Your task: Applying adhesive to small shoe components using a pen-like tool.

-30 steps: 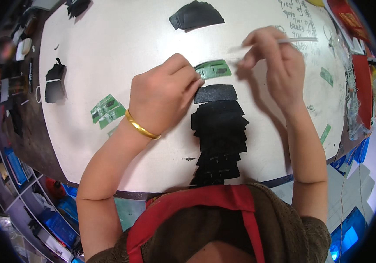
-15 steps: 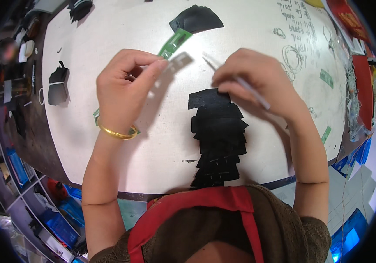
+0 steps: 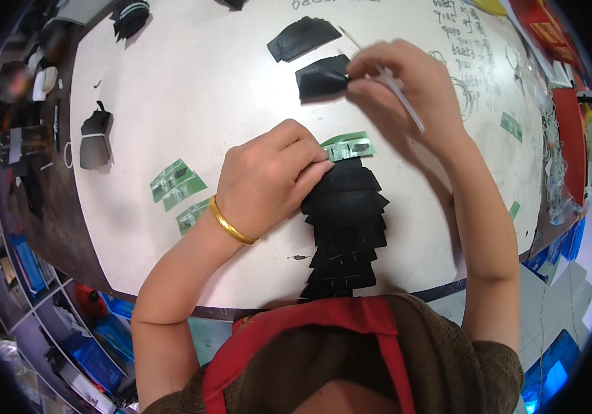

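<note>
My left hand [image 3: 268, 176] is closed, pinching one end of a green strip [image 3: 351, 147] with small cutouts. The strip lies across the top of a column of overlapping black pieces [image 3: 344, 224] that look like leather. Up and to the right, my right hand [image 3: 409, 86] grips a black piece [image 3: 318, 79] by its right end, clear of the column. That same hand also keeps a thin white pen-like stick [image 3: 404, 102] between its fingers, its tip pointing away from me. Beyond the held piece lies a fanned stack of black pieces [image 3: 303, 39].
More green strips [image 3: 178, 183] lie left of my left wrist. Banded black bundles [image 3: 94, 141] sit along the table's left side. Handwriting and a coil of clear line [image 3: 463, 93] are at the right, near loose green scraps [image 3: 512, 127]. Shelves [image 3: 54, 303] stand below left.
My left hand has brought the green strip down and right onto the column. My right hand has lifted the column's top black piece away upward, the stick still in it.
</note>
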The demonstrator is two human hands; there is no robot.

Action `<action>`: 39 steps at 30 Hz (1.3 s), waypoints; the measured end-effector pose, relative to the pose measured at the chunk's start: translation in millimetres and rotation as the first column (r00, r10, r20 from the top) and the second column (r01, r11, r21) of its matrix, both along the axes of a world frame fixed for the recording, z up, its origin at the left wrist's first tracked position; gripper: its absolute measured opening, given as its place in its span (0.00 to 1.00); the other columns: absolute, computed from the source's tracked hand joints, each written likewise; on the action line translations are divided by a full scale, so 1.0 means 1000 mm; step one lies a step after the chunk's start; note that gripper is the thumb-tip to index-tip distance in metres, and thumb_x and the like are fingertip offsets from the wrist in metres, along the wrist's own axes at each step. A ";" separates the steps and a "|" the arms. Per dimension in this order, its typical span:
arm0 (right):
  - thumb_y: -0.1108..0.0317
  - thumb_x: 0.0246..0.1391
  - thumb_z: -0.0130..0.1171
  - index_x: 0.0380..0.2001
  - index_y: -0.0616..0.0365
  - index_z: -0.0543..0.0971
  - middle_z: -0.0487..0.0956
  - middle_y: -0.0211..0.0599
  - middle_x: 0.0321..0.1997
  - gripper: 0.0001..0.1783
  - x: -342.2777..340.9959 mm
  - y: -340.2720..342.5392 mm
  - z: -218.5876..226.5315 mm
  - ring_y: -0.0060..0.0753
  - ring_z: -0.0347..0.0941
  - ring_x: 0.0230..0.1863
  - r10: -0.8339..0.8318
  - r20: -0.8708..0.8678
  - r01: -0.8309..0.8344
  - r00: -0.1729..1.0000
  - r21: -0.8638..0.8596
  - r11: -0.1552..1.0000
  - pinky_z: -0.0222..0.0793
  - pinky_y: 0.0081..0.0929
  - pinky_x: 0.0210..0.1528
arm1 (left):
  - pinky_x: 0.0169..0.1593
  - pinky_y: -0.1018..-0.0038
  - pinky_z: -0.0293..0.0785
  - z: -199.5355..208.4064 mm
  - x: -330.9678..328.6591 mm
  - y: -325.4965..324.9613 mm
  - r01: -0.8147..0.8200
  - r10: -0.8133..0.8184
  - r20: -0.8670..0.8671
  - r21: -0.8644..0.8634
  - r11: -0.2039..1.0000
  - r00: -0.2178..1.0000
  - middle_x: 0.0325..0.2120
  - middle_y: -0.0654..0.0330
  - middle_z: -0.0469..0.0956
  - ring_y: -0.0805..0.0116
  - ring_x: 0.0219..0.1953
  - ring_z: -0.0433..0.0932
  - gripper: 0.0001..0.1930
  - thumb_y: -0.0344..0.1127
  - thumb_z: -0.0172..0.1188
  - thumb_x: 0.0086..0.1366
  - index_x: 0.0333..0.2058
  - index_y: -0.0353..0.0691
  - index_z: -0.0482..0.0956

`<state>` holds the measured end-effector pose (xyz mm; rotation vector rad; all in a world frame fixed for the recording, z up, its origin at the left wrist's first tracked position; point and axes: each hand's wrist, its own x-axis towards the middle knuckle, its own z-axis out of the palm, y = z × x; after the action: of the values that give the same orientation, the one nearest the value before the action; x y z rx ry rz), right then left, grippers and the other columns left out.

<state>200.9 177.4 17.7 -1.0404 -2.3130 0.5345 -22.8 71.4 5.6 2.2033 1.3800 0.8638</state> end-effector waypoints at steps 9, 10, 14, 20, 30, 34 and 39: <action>0.68 0.61 0.69 0.48 0.57 0.86 0.87 0.34 0.39 0.13 0.017 -0.043 0.007 0.28 0.85 0.41 -0.184 -0.200 0.123 0.962 -0.282 0.952 0.78 0.24 0.45 | 0.30 0.74 0.79 0.007 0.004 0.005 -0.033 0.035 -0.015 0.105 0.994 0.999 0.33 0.60 0.83 0.69 0.25 0.81 0.08 0.24 0.76 0.55 0.33 0.37 0.86; 0.66 0.66 0.67 0.50 0.59 0.85 0.87 0.35 0.40 0.13 0.019 -0.044 0.008 0.26 0.84 0.43 -0.258 -0.316 0.092 0.913 -0.456 0.885 0.78 0.22 0.46 | 0.29 0.74 0.78 0.006 0.004 0.009 -0.034 0.038 -0.029 0.138 0.990 0.999 0.33 0.60 0.83 0.71 0.24 0.80 0.07 0.24 0.75 0.56 0.33 0.36 0.86; 0.61 0.74 0.58 0.56 0.63 0.83 0.87 0.37 0.44 0.17 0.020 -0.049 0.004 0.23 0.84 0.45 -0.461 -0.441 0.015 0.771 -0.710 0.704 0.78 0.18 0.45 | 0.28 0.75 0.77 0.003 0.009 0.017 -0.077 0.088 -0.064 0.155 0.985 0.994 0.33 0.61 0.83 0.71 0.24 0.80 0.07 0.24 0.76 0.57 0.34 0.36 0.86; 0.60 0.76 0.56 0.59 0.62 0.81 0.87 0.37 0.47 0.19 0.014 -0.050 -0.001 0.22 0.84 0.46 -0.505 -0.454 0.011 0.734 -0.736 0.677 0.78 0.17 0.43 | 0.28 0.74 0.77 -0.001 0.012 0.016 -0.084 0.102 -0.114 0.154 0.984 0.988 0.33 0.60 0.83 0.70 0.24 0.81 0.08 0.23 0.75 0.57 0.34 0.36 0.86; 0.60 0.76 0.54 0.60 0.63 0.80 0.87 0.39 0.47 0.20 0.011 -0.051 -0.001 0.23 0.84 0.46 -0.494 -0.441 0.035 0.749 -0.719 0.694 0.80 0.17 0.43 | 0.29 0.73 0.79 -0.003 0.019 0.012 -0.097 0.141 -0.181 0.233 0.968 0.973 0.32 0.62 0.83 0.67 0.25 0.82 0.08 0.25 0.76 0.56 0.33 0.39 0.85; 0.59 0.76 0.54 0.58 0.61 0.82 0.87 0.39 0.46 0.19 0.008 -0.051 -0.002 0.23 0.84 0.45 -0.489 -0.448 0.034 0.749 -0.710 0.703 0.80 0.19 0.42 | 0.29 0.73 0.79 -0.006 0.022 0.010 -0.117 0.178 -0.219 0.265 0.957 0.959 0.31 0.63 0.82 0.65 0.26 0.82 0.08 0.26 0.76 0.54 0.31 0.41 0.85; 0.58 0.73 0.57 0.49 0.59 0.86 0.87 0.38 0.40 0.16 0.013 -0.041 0.001 0.27 0.85 0.37 -0.192 -0.319 0.016 0.928 -0.481 0.876 0.78 0.26 0.39 | 0.29 0.72 0.79 -0.010 0.023 0.009 -0.127 0.203 -0.256 0.286 0.950 0.945 0.30 0.63 0.82 0.65 0.26 0.82 0.09 0.26 0.76 0.54 0.32 0.41 0.85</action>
<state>213.7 136.2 18.6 -1.1616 -1.8258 1.1827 0.3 80.0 -4.4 2.5213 1.6907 0.8604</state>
